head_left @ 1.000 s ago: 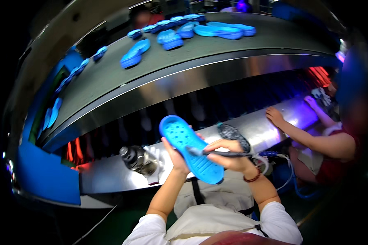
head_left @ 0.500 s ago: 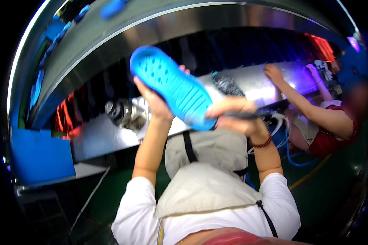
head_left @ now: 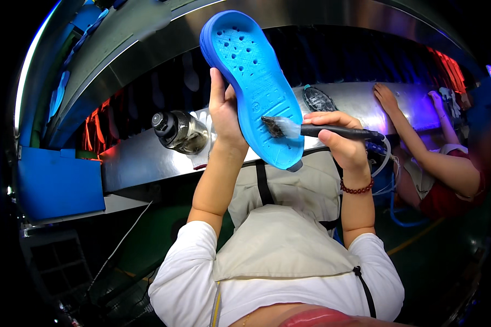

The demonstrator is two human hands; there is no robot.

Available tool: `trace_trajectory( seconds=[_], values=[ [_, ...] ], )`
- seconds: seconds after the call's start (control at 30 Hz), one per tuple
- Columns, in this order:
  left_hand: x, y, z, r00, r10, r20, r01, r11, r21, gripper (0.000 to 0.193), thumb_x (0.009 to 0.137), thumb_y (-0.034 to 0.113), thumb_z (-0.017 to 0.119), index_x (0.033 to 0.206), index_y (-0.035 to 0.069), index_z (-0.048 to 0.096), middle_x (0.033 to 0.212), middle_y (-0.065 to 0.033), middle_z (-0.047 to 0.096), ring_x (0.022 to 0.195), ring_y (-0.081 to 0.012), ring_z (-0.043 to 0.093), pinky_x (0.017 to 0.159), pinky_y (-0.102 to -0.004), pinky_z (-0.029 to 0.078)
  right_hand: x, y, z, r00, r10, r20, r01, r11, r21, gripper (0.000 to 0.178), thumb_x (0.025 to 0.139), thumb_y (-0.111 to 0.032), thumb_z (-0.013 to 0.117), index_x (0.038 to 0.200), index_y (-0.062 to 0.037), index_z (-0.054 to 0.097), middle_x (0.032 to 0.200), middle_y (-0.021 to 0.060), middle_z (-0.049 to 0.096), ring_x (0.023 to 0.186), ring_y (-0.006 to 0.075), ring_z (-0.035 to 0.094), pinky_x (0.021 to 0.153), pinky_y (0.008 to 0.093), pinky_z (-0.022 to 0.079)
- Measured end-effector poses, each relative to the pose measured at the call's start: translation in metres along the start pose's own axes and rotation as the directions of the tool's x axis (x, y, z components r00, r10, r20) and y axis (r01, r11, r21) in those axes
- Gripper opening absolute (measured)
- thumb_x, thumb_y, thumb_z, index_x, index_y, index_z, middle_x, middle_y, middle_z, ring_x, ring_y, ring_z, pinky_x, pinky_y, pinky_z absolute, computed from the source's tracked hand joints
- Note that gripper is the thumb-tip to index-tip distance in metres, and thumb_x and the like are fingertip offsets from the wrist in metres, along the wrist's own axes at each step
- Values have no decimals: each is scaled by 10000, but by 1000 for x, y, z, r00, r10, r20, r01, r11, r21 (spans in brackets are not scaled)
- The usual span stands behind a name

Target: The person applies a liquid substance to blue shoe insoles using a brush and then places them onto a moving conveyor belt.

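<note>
A bright blue shoe sole [head_left: 259,90] is held up in front of me, tilted, with a cluster of holes at its far end and grooves nearer me. My left hand [head_left: 226,111] is closed round its left edge, partly behind it. In my right hand [head_left: 343,139] is a brush [head_left: 338,131] with a black handle, pinched between thumb and fingers. The brush's dark bristles rest against the sole's inner face, near the close end. A thin white tube runs from the back end of the handle.
On the metal bench [head_left: 133,161] stand a dark-capped glass jar [head_left: 180,131] and a dark oval piece [head_left: 319,99]. A co-worker's arm [head_left: 414,128] rests at the right. Behind runs a conveyor [head_left: 142,57]; a blue box [head_left: 63,182] sits at left.
The sole has turned more upright and moved up and right. My right hand has shifted right, and the brush, blurred at the sole's near end before, now shows clearly on its inner face.
</note>
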State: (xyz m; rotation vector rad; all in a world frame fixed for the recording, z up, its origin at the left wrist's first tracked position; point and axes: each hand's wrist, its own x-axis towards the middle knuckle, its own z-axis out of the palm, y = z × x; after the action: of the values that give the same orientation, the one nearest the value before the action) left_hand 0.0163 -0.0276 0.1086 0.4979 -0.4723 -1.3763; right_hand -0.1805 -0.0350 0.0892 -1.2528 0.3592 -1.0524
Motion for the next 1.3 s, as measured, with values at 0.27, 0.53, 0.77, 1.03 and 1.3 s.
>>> trace_trajectory(
  seconds=[0.27, 0.53, 0.77, 1.03, 1.3],
  values=[
    [-34, -15, 23, 975, 89, 206, -82, 996, -44, 659, 850, 516, 359, 1234, -19, 339, 1106, -190, 502, 977, -276, 529, 857, -406, 427, 2, -2, 24, 987, 101, -126, -50, 932, 358, 207, 778, -32, 580, 958, 67, 553, 953, 175, 596, 874, 193, 589, 784, 278, 483],
    [-17, -9, 1, 986, 5, 169, 23, 987, -161, 689, 811, 533, 406, 1261, 13, 355, 1191, -214, 458, 1053, -355, 490, 891, -522, 387, -7, -7, 35, 964, -258, 64, 266, 936, -231, 198, 734, 11, 616, 924, 54, 575, 914, 157, 610, 839, 190, 596, 741, 280, 476],
    [-7, -9, -2, 979, -83, 186, 107, 987, -121, 664, 817, 511, 396, 1261, 18, 362, 1218, -214, 439, 1069, -370, 477, 903, -537, 368, 2, -19, 26, 941, -246, 231, 302, 919, -252, 172, 708, -7, 634, 873, 32, 609, 866, 159, 629, 768, 191, 616, 710, 267, 478],
    [0, -2, -8, 974, -185, 127, 178, 982, 65, 608, 842, 469, 344, 1222, -2, 408, 1163, -223, 484, 1017, -373, 519, 872, -530, 405, 12, -28, 13, 949, -141, 282, 246, 890, -383, 196, 654, 17, 661, 842, 29, 610, 858, 156, 629, 831, 241, 615, 743, 310, 482],
    [0, 9, 0, 781, -608, 141, 605, 793, 69, 408, 823, 294, 508, 1025, -59, 541, 930, -179, 606, 789, -232, 622, 732, -328, 514, 8, -37, 5, 874, -49, 483, 316, 813, -489, 205, 686, -50, 667, 885, -26, 628, 900, 112, 640, 848, 226, 619, 740, 303, 488]
  ],
)
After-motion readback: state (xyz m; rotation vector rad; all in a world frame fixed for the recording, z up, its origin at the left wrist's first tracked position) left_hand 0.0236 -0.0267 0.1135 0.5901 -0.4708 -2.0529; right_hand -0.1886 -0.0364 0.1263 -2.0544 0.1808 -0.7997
